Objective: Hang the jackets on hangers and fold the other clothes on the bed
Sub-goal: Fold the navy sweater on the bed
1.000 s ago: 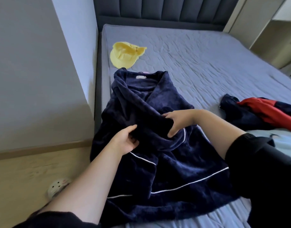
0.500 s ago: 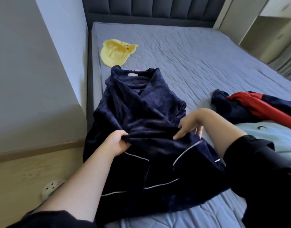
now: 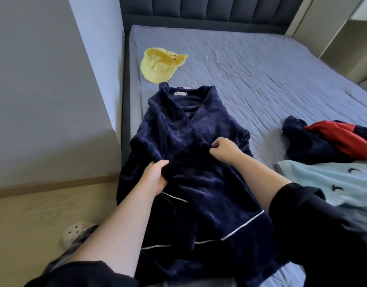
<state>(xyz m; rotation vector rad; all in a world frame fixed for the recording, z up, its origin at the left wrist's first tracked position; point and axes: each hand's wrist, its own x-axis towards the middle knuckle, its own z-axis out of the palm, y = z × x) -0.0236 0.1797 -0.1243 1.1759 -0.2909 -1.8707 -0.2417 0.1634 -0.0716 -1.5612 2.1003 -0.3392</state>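
So the navy fleece robe (image 3: 199,141) is laid out lengthwise along the left side of the bed (image 3: 261,69), collar pointing at the headboard. The left hand (image 3: 155,177) has a bunch of the front panel around the waist, fingers curled under and thumb on top. The right hand (image 3: 226,150) is curled up tight, pinching the lapel edge where the fronts cross. A yellow hat (image 3: 159,65) sits just past the collar. Off to the right there's a red and navy garment (image 3: 333,139) bunched up, with a light blue shirt (image 3: 333,179) right beside it.
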